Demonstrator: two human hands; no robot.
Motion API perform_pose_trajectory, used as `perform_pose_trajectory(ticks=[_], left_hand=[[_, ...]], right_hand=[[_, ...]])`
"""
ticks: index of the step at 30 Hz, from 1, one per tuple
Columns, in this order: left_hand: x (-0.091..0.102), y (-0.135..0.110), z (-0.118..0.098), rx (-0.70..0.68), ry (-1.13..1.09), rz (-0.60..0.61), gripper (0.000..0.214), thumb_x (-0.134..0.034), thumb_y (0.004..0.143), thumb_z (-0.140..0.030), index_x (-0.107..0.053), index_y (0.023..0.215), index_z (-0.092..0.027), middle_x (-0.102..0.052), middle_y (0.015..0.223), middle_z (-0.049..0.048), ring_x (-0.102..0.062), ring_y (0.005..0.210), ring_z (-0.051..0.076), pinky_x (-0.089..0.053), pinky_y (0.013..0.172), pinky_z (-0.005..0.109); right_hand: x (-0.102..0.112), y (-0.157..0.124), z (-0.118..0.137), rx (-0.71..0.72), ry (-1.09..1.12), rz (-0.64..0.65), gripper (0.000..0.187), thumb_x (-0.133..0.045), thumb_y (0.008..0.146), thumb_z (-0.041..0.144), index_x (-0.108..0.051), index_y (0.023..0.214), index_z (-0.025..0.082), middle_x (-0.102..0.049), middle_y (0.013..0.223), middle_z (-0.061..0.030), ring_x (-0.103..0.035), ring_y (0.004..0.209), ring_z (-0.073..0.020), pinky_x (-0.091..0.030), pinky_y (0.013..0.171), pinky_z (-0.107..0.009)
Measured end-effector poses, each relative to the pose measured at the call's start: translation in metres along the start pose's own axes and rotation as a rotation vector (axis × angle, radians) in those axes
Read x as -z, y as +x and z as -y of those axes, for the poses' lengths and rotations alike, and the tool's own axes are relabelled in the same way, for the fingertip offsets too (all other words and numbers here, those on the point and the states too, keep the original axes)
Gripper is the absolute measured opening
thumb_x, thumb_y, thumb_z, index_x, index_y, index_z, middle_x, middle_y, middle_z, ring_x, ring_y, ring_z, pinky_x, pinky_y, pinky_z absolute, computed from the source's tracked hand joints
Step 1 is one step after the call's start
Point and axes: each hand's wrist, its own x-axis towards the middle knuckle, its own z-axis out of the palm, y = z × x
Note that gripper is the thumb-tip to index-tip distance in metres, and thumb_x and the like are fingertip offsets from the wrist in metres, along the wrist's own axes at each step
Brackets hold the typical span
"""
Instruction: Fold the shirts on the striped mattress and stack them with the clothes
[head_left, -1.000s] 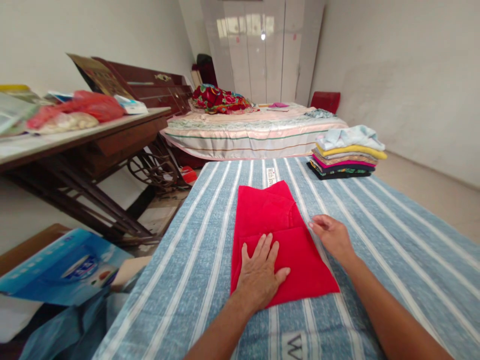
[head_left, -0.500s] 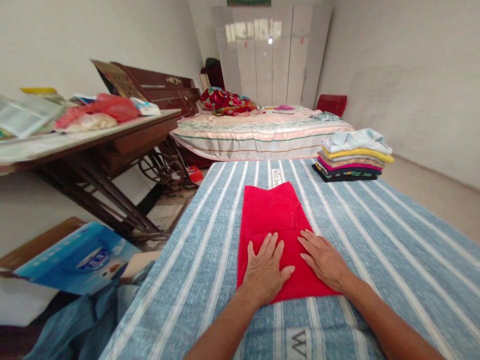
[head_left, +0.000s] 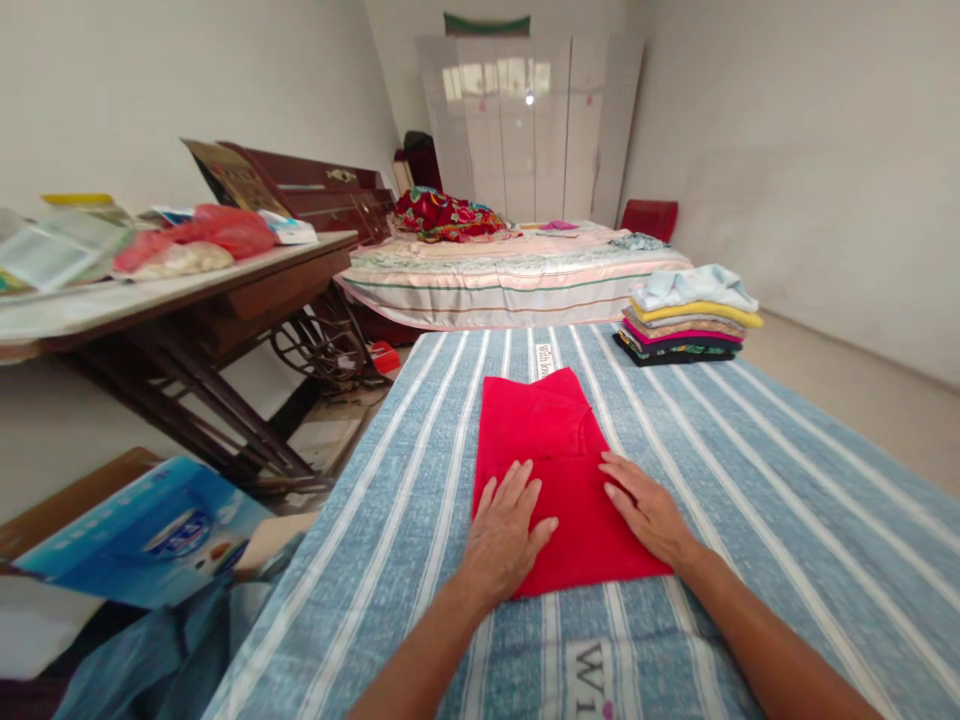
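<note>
A red folded garment (head_left: 555, 500) lies flat on the blue and white striped cloth (head_left: 405, 480) in front of me. Its near half is doubled over, and the fold's edge runs across the middle. My left hand (head_left: 506, 530) rests on its left side with fingers stretched out and thumb apart. On the right edge lies my right hand (head_left: 645, 510), fingers extended and pointing up and left. Neither hand grips the fabric. Beyond the right hand stands a stack of folded clothes (head_left: 686, 325), with a pale blue piece on top.
A sewing-machine table (head_left: 300, 262) with a red plastic bag (head_left: 232, 232) on it is at left. Below it sits a blue printed box (head_left: 150, 540). A bed (head_left: 510, 290) with a red floral quilt (head_left: 450, 212) and a wardrobe (head_left: 517, 140) are at the back.
Both hands have shifted slightly apart toward the side edges of the red garment, the left one moving left. The camera view has tilted up a little. The stack stays put.
</note>
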Motion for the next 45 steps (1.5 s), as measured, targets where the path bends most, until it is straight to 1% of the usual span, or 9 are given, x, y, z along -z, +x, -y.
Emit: perform_pose_trajectory(ticks=[3, 6, 11, 16, 20, 29, 33, 38, 45], left_hand=[[-0.002, -0.004, 0.007, 0.066, 0.052, 0.04, 0.055, -0.044, 0.088, -0.043, -0.043, 0.134, -0.013, -0.029, 0.148, 0.0137, -0.023, 0.137, 0.025, -0.023, 0.11, 0.047], [-0.004, -0.006, 0.009, 0.1, 0.088, 0.078, 0.057, -0.042, 0.088, -0.046, -0.04, 0.136, -0.015, -0.026, 0.149, 0.013, -0.02, 0.138, 0.027, -0.021, 0.109, 0.05], [-0.006, -0.005, 0.008, 0.101, 0.115, 0.091, 0.058, -0.041, 0.088, -0.049, -0.04, 0.137, -0.018, -0.023, 0.15, 0.0103, -0.017, 0.138, 0.028, -0.021, 0.109, 0.052], [-0.009, -0.005, 0.01, 0.105, 0.137, 0.108, 0.058, -0.039, 0.088, -0.05, -0.038, 0.138, -0.02, -0.022, 0.151, 0.0088, -0.015, 0.139, 0.027, -0.02, 0.109, 0.051], [-0.01, -0.005, 0.011, 0.114, 0.112, 0.12, 0.058, -0.039, 0.089, -0.049, -0.037, 0.138, -0.02, -0.021, 0.151, 0.008, -0.015, 0.139, 0.027, -0.019, 0.109, 0.051], [-0.001, -0.013, 0.029, 0.175, -0.093, -0.012, 0.045, -0.04, 0.09, -0.035, -0.046, 0.129, -0.014, -0.037, 0.144, 0.0131, -0.031, 0.134, 0.022, -0.024, 0.109, 0.048], [0.005, -0.023, 0.047, 0.184, -0.166, -0.121, 0.039, -0.039, 0.089, -0.028, -0.052, 0.123, -0.013, -0.046, 0.138, 0.0135, -0.039, 0.129, 0.02, -0.032, 0.107, 0.043], [-0.002, -0.034, 0.062, 0.116, -0.233, -0.218, 0.037, -0.04, 0.087, -0.023, -0.057, 0.118, -0.014, -0.054, 0.13, 0.0111, -0.047, 0.123, 0.02, -0.038, 0.105, 0.04], [0.0, -0.055, 0.053, 0.038, -0.207, -0.288, 0.033, -0.045, 0.087, -0.025, -0.058, 0.116, -0.016, -0.057, 0.126, 0.012, -0.049, 0.121, 0.024, -0.043, 0.101, 0.045]], right_hand=[[0.007, 0.003, -0.003, -0.135, 0.102, -0.227, 0.031, -0.041, 0.091, 0.036, -0.062, 0.108, 0.021, -0.062, 0.116, -0.0093, -0.056, 0.111, -0.021, -0.04, 0.101, -0.043], [0.012, 0.004, -0.005, -0.19, 0.116, -0.33, 0.031, -0.042, 0.09, 0.037, -0.064, 0.104, 0.02, -0.065, 0.109, -0.0099, -0.059, 0.106, -0.0218, -0.042, 0.099, -0.043], [0.016, 0.003, 0.0, -0.112, 0.122, -0.281, 0.027, -0.043, 0.089, 0.032, -0.064, 0.103, 0.023, -0.066, 0.108, -0.0077, -0.06, 0.103, -0.0216, -0.044, 0.097, -0.043], [0.011, 0.001, 0.004, 0.035, 0.052, -0.074, 0.029, -0.043, 0.088, 0.024, -0.063, 0.109, 0.023, -0.064, 0.114, -0.0074, -0.058, 0.108, -0.0205, -0.045, 0.096, -0.042], [0.004, -0.002, 0.002, 0.088, -0.053, 0.057, 0.027, -0.045, 0.086, 0.02, -0.066, 0.104, 0.022, -0.066, 0.111, -0.0081, -0.06, 0.106, -0.0208, -0.047, 0.093, -0.041], [0.01, -0.003, 0.001, -0.005, 0.056, -0.141, 0.021, -0.049, 0.086, 0.028, -0.065, 0.099, 0.023, -0.067, 0.106, -0.0074, -0.062, 0.099, -0.0207, -0.049, 0.091, -0.039], [0.011, -0.004, 0.001, 0.012, 0.056, -0.157, 0.02, -0.049, 0.087, 0.028, -0.064, 0.098, 0.022, -0.067, 0.104, -0.0083, -0.063, 0.097, -0.0205, -0.049, 0.09, -0.039], [0.01, -0.006, -0.002, 0.032, 0.062, -0.147, 0.022, -0.05, 0.086, 0.029, -0.064, 0.1, 0.021, -0.066, 0.107, -0.0087, -0.062, 0.1, -0.0212, -0.048, 0.092, -0.04], [0.014, -0.006, -0.003, 0.076, 0.05, -0.143, 0.021, -0.052, 0.085, 0.029, -0.063, 0.1, 0.02, -0.066, 0.106, -0.0092, -0.063, 0.098, -0.0211, -0.049, 0.09, -0.04]])
